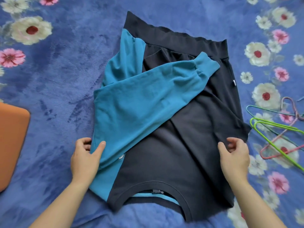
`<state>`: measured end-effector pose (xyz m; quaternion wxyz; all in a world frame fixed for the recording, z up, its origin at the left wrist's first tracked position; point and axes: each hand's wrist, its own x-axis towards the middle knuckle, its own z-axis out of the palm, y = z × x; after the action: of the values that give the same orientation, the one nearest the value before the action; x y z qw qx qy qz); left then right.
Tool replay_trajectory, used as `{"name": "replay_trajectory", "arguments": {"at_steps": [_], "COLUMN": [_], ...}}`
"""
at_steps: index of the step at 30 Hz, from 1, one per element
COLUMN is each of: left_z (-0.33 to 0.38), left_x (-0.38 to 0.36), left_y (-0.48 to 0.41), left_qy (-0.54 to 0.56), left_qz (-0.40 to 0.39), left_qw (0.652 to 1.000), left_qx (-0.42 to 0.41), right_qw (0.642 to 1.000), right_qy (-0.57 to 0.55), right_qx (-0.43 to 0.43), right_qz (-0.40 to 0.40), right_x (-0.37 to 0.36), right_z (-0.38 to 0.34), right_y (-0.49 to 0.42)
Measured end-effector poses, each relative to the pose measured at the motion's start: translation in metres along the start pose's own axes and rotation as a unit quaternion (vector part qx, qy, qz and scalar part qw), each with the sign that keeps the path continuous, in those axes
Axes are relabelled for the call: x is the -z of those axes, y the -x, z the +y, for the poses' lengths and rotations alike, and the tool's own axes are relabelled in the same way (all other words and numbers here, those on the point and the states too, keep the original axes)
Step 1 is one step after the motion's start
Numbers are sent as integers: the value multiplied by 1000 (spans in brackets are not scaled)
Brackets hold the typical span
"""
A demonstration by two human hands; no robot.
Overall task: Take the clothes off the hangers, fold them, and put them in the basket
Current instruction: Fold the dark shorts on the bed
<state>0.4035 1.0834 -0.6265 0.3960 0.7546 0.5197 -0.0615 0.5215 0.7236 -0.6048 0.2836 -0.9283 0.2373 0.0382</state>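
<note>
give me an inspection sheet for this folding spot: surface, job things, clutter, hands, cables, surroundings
surface: blue flowered blanket, soft and rumpled
job's things: navy and teal sweatshirt lies flat, teal sleeve folded across it; bare wire hangers piled to its right
clutter: orange object at the left edge, cut off by the frame, cannot tell what it is
hands: left hand pinches the sweatshirt's teal edge; right hand at the navy edge, fingers curled, grip unclear
cables: nothing seen
surroundings: nothing seen beyond the blanket
</note>
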Motion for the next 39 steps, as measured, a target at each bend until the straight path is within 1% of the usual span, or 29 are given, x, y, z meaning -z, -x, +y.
{"name": "replay_trajectory", "arguments": {"at_steps": [2,4,6,7,9,11,12,14,17,20,22,24,27,29,31,33,35,36,37,38,39], "left_z": [-3,-6,-12,-15,-15,-14,-13,-16,-38,-75,-90,-93,-81,-66,-42,-13,16,25,37,46,54], "left_x": [5,10,15,18,20,19,20,25,36,44,46,47,46,46,48,49,53,55,56,56,55], "left_y": [9,14,16,16,20,26,31,42,65,94,109,119,118,109,102,93,82,76,70,63,55], "left_qy": [-30,-50,-66,-58,-4,52,70,91,72,18,9,41,139,215,297,348,385,391,389,366,329], "left_qz": [-28,-50,-77,-93,-125,-137,-131,-118,-112,-128,-137,-136,-94,-52,-45,-76,-119,-145,-175,-196,-212], "left_qw": [999,997,995,994,992,989,989,989,991,988,981,972,961,950,932,918,901,898,897,904,916], "left_qx": [-6,-8,6,14,33,37,29,14,23,81,139,188,221,221,201,176,159,140,118,100,85], "right_qw": [994,971,936,919,890,869,865,871,865,881,883,881,890,877,857,838,805,790,784,797,824], "right_qy": [-4,-14,-64,-118,-214,-280,-301,-318,-327,-212,-166,-174,-253,-323,-373,-404,-464,-490,-499,-481,-441], "right_qx": [-97,-227,-344,-376,-401,-404,-397,-367,-361,-387,-404,-408,-353,-334,-322,-311,-297,-284,-273,-257,-234], "right_qz": [43,65,24,-3,-35,-52,-57,-71,-125,-170,-174,-163,-141,-125,-150,-195,-222,-233,-248,-260,-267], "right_x": [11,14,12,9,7,10,15,26,45,62,71,75,81,86,93,99,103,103,103,100,94], "right_z": [35,65,87,94,100,99,95,96,111,123,128,130,122,110,87,61,39,32,22,16,9], "right_y": [33,59,78,85,90,87,83,79,85,101,109,112,103,88,71,52,31,22,12,2,-6]}}
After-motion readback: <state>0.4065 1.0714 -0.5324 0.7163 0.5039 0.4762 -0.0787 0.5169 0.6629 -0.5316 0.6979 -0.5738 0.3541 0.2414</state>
